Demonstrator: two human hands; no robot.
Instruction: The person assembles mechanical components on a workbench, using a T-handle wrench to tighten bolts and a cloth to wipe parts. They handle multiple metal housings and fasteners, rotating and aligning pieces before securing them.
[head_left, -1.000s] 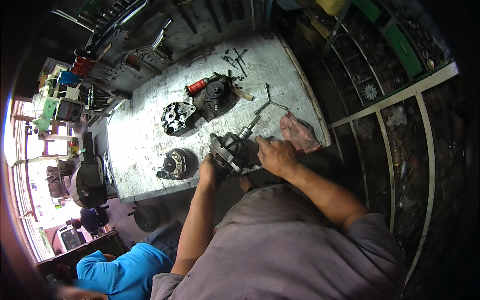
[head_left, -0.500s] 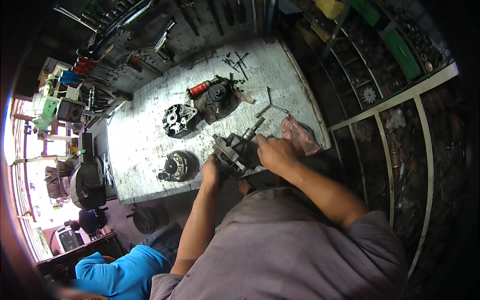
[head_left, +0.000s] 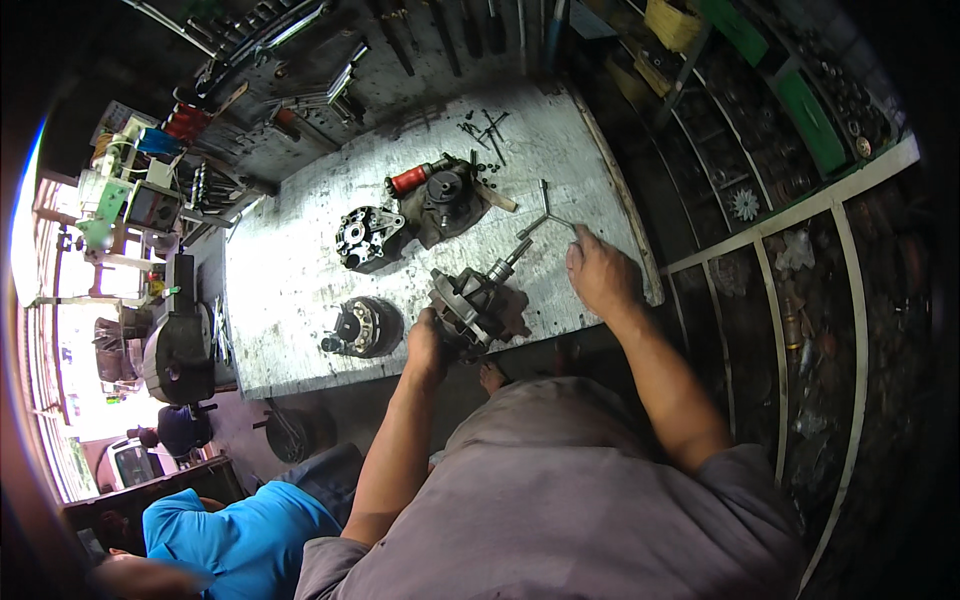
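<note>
My left hand [head_left: 425, 345] grips a dark metal alternator part [head_left: 462, 303] at the table's near edge. Its threaded shaft [head_left: 510, 260] sticks up toward the far right. My right hand [head_left: 604, 275] is apart from it, over the right side of the table. Its thumb and forefinger are spread, and the other fingers are partly hidden. A Y-shaped wrench [head_left: 545, 213] lies just beyond, its near arm reaching the fingertips; contact is unclear. Left of the held part is a round housing with a copper-coloured ring [head_left: 363, 326]. A silvery slotted housing [head_left: 366, 237] sits farther back.
A red-bodied tool [head_left: 408, 180] and a dark round part [head_left: 449, 192] rest on a dark cloth. Bolts [head_left: 488, 130] lie at the back of the white worktable [head_left: 270, 270]. Shelves [head_left: 800, 225] stand right. A person in a blue shirt [head_left: 245, 535] is lower left.
My right hand has left the held alternator part and moved right, close to the Y-shaped wrench. My left hand keeps its grip. The whole view has shifted slightly.
</note>
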